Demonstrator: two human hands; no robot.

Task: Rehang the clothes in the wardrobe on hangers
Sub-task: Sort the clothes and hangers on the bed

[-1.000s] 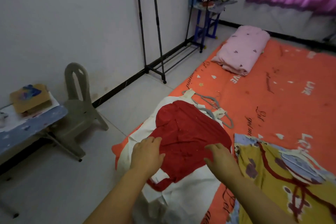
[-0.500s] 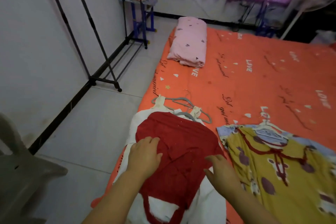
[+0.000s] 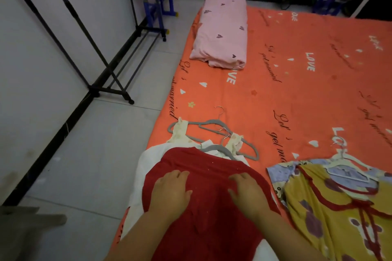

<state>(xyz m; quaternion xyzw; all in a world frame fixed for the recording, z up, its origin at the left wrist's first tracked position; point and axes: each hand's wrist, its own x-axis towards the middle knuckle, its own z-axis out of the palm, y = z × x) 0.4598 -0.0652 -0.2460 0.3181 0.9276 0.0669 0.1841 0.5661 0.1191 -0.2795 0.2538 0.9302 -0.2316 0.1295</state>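
A red garment lies flat on a white garment at the near left corner of the orange bed. My left hand and my right hand both rest palm down on the red cloth, fingers fairly straight. Just beyond it lie grey hangers, one carrying a cream strappy top. To the right a yellow patterned garment sits on a white hanger.
A black clothes rack stands on the tiled floor by the left wall. A folded pink blanket lies at the bed's far left. A blue shelf frame stands in the corner. A grey chair part shows at the bottom left.
My view has swung right and down, away from the chair and table. Both hands have slid up the red garment and closer together, flattening onto it.
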